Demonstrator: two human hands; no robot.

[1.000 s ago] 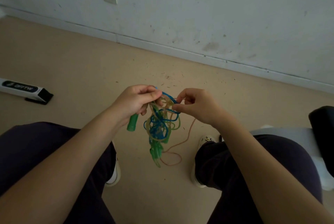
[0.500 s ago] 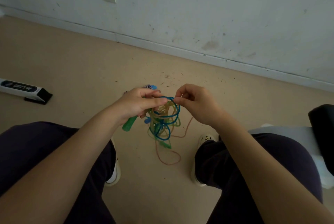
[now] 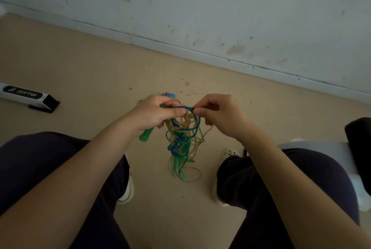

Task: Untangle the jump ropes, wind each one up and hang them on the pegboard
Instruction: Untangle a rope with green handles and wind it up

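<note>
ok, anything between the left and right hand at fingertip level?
Head view: only a short arc of thin blue rope spans the gap from the left hand to the right hand, which pinches it; the tangled rope bundle hangs below.

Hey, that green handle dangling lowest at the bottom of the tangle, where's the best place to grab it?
Probably around the middle of the hanging green handle, coming from below and the side. It hangs roughly upright beneath the tangle of ropes, so its lower end is free, while its top runs into the loops. Both hands are busy higher up.
</note>
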